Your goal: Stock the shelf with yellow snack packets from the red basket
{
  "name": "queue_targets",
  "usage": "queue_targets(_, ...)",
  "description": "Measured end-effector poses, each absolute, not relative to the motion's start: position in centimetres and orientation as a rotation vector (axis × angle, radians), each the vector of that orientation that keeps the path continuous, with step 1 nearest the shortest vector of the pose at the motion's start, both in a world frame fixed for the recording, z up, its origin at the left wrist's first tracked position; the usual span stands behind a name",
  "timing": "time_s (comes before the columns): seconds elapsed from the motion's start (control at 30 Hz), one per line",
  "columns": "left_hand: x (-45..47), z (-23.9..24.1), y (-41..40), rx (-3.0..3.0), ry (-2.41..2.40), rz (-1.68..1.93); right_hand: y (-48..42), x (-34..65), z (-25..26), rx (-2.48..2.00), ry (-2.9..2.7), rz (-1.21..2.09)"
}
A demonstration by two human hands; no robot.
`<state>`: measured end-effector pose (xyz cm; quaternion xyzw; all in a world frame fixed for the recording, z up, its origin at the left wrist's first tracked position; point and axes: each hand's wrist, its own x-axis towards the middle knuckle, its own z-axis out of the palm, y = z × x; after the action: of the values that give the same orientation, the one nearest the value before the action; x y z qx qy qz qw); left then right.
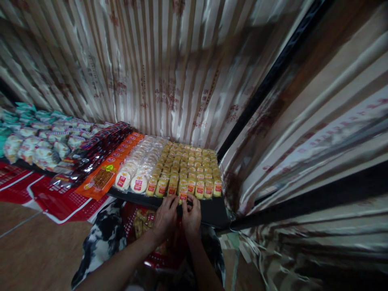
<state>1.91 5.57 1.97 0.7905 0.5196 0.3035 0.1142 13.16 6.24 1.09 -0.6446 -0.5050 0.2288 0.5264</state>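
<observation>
Between my two hands is a small yellow wrapped snack packet (182, 195) with an orange-red label, at the front of the rows. My left hand (166, 216) pinches its left side with thumb and fingers. On the packet's right side, my right hand (191, 216) is curled, fingertips on it. Behind stand close rows of matching yellow snack packets (190, 165), labels facing me. To their left lie rows of white round wrapped crackers (139, 182). The black shelf (209, 210) carries them all.
An orange snack bag (103, 178), dark shiny packets (100, 145) and white-and-teal bags (45, 141) line the shelf's left. Below my hands, a red basket (163, 262) holds more yellow packets. Black posts (266, 81) and striped plastic sheeting (169, 68) bound the back and right.
</observation>
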Motion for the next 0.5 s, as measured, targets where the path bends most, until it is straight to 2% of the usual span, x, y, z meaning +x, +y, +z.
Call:
queue_targets(0.4, 1.3, 2.8, 4.1, 2.241, 1.445, 0.952, 5.1, 12.7, 1.7, -1.584, -1.148, 0.428)
queue_targets(0.5, 0.9, 2.3, 2.3, 2.172, 1.376, 0.853, 3.4, 12.4, 1.8, -1.592, -1.120, 0.503)
